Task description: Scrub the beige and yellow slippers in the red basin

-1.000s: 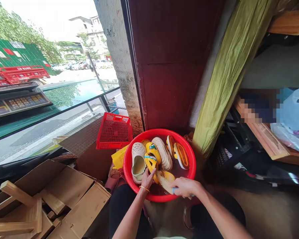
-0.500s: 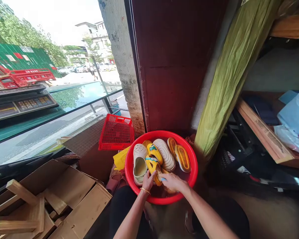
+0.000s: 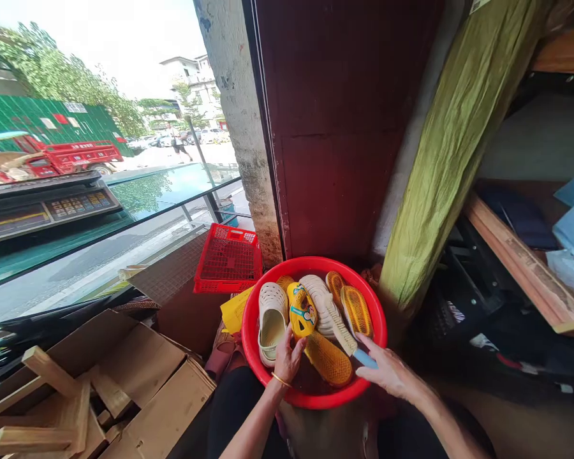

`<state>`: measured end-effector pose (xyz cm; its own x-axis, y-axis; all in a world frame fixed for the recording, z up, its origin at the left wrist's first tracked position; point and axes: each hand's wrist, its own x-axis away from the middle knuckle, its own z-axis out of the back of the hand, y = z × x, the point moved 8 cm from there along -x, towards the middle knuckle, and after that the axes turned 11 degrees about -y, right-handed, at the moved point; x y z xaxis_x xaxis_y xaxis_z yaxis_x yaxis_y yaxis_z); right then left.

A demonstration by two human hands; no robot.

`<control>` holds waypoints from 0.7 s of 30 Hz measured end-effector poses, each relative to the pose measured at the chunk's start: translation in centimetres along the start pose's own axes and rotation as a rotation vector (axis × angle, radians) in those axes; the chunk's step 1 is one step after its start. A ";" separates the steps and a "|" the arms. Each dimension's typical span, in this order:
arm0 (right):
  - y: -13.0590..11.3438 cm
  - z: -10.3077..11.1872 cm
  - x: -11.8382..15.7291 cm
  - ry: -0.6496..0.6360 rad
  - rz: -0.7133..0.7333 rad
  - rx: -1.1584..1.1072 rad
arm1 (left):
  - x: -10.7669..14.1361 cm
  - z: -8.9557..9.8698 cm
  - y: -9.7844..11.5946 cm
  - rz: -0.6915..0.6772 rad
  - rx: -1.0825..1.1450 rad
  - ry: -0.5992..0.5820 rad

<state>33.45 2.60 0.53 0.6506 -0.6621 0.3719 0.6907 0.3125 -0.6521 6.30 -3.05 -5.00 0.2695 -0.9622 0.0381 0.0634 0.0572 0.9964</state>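
Observation:
My right hand point(image 3: 390, 371) grips a scrub brush by its light blue handle point(image 3: 365, 358); the brush's pale bristle end point(image 3: 340, 328) reaches up and left over the shoes. My left hand point(image 3: 288, 360) has thumb and fingers apart, at the lower edge of a yellow clog point(image 3: 301, 310) with a cartoon decoration; whether it touches is unclear. A yellow sole point(image 3: 329, 360) lies in front, partly in dark water. A white clog point(image 3: 272, 322) rests at the left, with an upturned white sole point(image 3: 314, 290) behind. All sit in a red basin point(image 3: 382, 331).
Upturned yellow shoes point(image 3: 356, 310) lie at the basin's right. A red plastic crate point(image 3: 228, 258) stands behind to the left. Cardboard point(image 3: 157, 395) and a wooden stool point(image 3: 57, 401) are at lower left. A green-yellow cloth-like column point(image 3: 440, 166) and wooden shelf point(image 3: 526, 261) stand right.
The right hand has drawn the brush away from the yellow clog, to the right. The left hand has loosened from that clog, which sits farther back, and a yellow sole now shows in front.

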 end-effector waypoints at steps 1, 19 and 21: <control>0.3 0.4 -0.6 0.071 0.011 -0.010 | -0.3 0.0 1.0 -0.048 -0.020 -0.015; -2.9 1.4 -7.8 0.386 0.119 -0.293 | -5.4 -7.6 2.4 0.057 0.473 -0.367; -2.7 3.0 -7.7 0.448 0.141 -0.321 | -6.1 -8.8 2.4 0.084 0.517 -0.457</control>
<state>27.56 8.85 1.38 0.4839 -0.8751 -0.0040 0.4313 0.2424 -0.8690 13.23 5.32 -3.53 -0.1852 -0.9822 0.0322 -0.4368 0.1116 0.8926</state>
